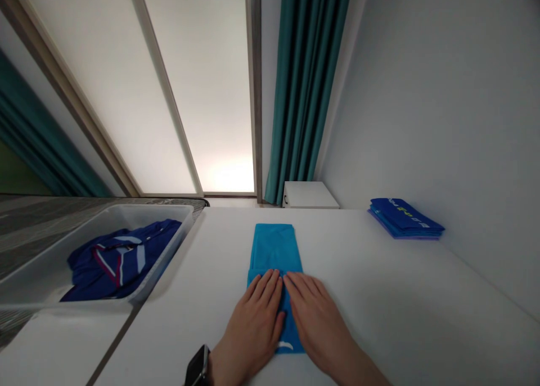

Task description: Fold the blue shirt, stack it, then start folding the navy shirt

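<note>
On the white table lies a bright blue piece of fabric [275, 245], folded into a narrow strip, with a fold edge across its middle. My left hand [259, 313] rests flat on its near part, fingers stretched out and pointing away from me. Beside it, my right hand [316, 313] also lies flat on the cloth, its fingertips close to those of the left. A white curved mark shows on the fabric between my wrists. Much of the near part is hidden under both hands.
A pale plastic bin [105, 211] at the left holds a crumpled dark blue garment [122, 259]. Several folded blue cloths [405, 218] are stacked at the far right of the white table [202, 318], near the wall. A white cabinet [310, 194] stands beyond the far edge.
</note>
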`<state>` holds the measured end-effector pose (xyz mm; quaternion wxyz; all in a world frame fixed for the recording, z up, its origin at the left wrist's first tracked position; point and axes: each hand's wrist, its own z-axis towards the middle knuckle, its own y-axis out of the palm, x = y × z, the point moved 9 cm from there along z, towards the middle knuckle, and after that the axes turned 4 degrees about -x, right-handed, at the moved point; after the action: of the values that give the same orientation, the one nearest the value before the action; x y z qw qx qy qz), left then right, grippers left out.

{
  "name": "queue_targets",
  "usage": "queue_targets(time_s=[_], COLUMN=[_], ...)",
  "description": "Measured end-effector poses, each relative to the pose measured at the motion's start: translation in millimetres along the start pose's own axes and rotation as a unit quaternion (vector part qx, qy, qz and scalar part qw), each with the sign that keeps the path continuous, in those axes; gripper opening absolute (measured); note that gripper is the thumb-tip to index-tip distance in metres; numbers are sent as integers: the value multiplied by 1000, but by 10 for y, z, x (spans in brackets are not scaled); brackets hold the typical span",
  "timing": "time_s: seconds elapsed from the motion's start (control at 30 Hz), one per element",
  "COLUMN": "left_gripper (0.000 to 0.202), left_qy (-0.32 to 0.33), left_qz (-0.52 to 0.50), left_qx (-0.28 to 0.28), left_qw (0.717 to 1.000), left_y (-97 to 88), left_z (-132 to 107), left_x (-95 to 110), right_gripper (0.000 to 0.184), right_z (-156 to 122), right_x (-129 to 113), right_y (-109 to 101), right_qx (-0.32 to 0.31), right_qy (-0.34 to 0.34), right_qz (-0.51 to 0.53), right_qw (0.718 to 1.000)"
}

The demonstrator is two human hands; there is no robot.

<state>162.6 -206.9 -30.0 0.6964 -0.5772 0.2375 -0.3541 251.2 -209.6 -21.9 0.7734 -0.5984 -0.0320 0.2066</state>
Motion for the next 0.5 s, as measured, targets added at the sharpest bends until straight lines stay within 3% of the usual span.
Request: queue_targets(time_s=[0.2, 0.5], left_gripper=[55, 55], left_qy=[-18, -28], left_qz=[16, -6], left_qx=[-2, 4], left_qw=[1000, 1000], left_y=[126, 107], left_z=[-28, -63], left_x=[-62, -93], right_gripper=[55, 62], right_z=[-173, -203], right_x=[-46, 2], right_y=[341, 402], right_qx=[-51, -64], right_qy=[-1, -14], right_qz=[-18, -35], right_qw=[999, 997])
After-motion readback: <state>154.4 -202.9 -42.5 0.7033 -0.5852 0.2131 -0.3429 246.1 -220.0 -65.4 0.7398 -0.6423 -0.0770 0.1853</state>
